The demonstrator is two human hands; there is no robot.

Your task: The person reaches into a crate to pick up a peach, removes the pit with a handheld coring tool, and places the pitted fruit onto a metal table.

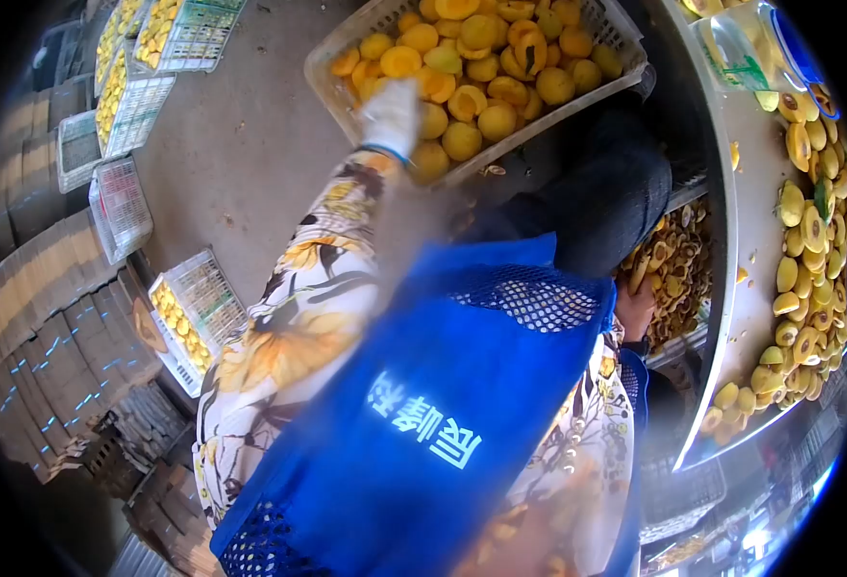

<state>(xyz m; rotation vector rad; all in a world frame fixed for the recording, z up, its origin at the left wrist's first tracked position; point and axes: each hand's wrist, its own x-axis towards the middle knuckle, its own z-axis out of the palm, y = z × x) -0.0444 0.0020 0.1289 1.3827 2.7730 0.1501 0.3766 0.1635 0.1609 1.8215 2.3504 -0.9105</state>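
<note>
My left hand, in a white glove, reaches over the near left edge of a pale plastic crate full of yellow stone fruit that look like peaches. Some of these are cut open. The glove is smeared by motion, and whether it holds a fruit does not show. Low at my right side, my bare right hand is at the edge of a container of small brown and yellow fruit pieces. Its fingers are partly hidden, and I cannot make out anything in them.
A metal-edged table on the right bears a heap of halved fruit and a clear plastic jug. Crates of yellow fruit and stacked flat cardboard stand on the left. My blue apron covers my lap.
</note>
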